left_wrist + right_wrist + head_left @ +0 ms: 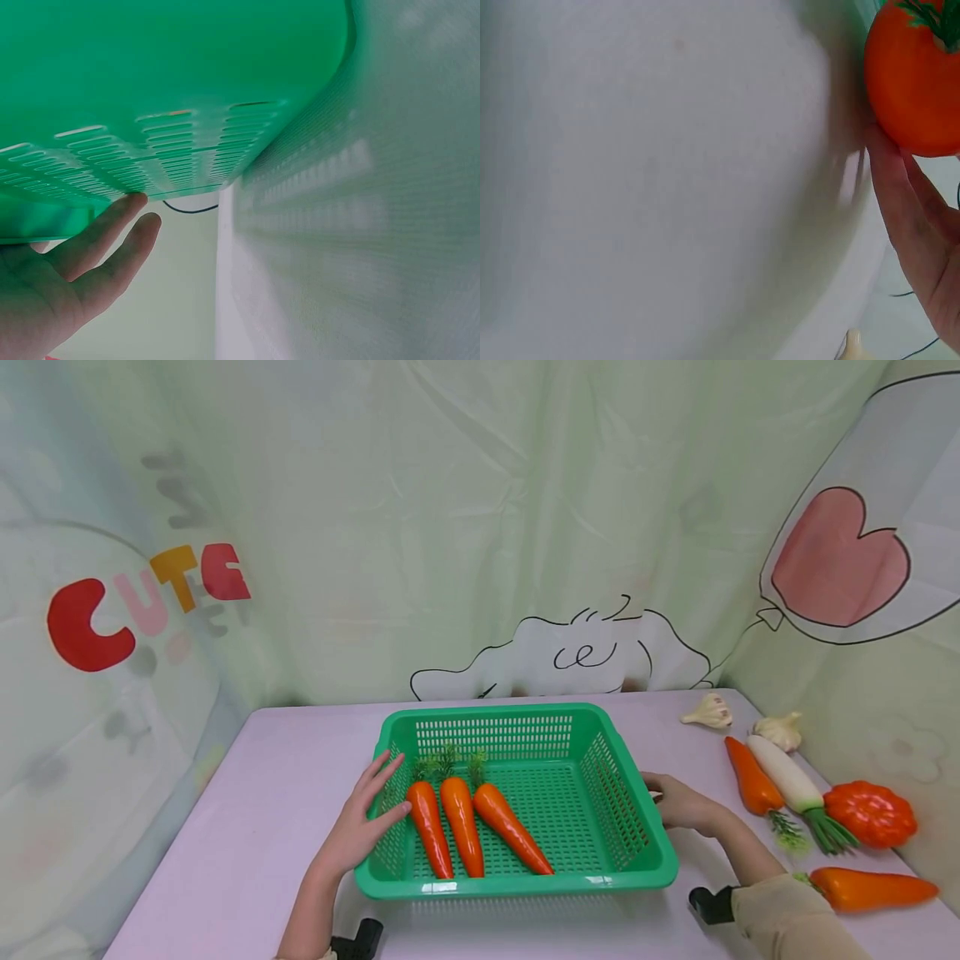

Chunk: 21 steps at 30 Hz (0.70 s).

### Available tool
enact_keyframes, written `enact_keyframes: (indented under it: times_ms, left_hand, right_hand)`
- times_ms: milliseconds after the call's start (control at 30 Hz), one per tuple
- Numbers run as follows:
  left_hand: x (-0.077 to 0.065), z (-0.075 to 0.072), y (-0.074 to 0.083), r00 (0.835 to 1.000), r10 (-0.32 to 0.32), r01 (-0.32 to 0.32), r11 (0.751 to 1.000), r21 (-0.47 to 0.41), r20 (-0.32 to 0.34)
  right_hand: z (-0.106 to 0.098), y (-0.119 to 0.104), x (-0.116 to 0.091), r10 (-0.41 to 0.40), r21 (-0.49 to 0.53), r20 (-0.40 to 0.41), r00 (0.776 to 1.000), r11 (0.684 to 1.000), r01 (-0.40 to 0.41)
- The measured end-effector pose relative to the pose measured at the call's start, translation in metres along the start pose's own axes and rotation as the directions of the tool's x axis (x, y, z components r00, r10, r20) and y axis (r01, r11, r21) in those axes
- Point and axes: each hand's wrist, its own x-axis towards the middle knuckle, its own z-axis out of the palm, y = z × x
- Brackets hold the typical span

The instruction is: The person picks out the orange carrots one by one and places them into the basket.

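Note:
My left hand (358, 831) is at the left side of a green plastic basket (517, 883), its fingers spread and fairly straight. In the left wrist view, fingertips (137, 201) lie right at the basket's slotted outer wall. Three orange carrots (460, 827) with green tops lie inside, towards the left. My right hand (684, 803) is just outside the basket's right wall. Its fingers curl against a round red-orange tomato (915, 86) with a green leafy top, seen in the right wrist view. From the head view the tomato is hidden by the hand.
Two garlic bulbs (708, 711), a carrot (752, 778), a white radish (783, 772) and a ribbed red vegetable (870, 814) lie at the right. Another carrot (873, 888) lies nearer, beside the right sleeve (791, 918). A printed curtain (480, 527) hangs behind the table (225, 860).

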Motion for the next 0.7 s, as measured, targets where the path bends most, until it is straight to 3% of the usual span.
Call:
enact_keyframes:
  times_ms: [567, 700]
  left_hand:
    - [0.0, -0.001, 0.001, 1.0, 0.0, 0.0, 1.0, 0.006, 0.002]
    - [-0.001, -0.001, 0.001, 1.0, -0.004, 0.004, 1.0, 0.005, 0.005]
  right_hand:
    - [-0.046, -0.015, -0.037, -0.077, -0.086, -0.118, 0.99, 0.994, 0.067]
    - [-0.053, -0.027, -0.044, -0.117, -0.165, -0.168, 0.979, 0.982, 0.089]
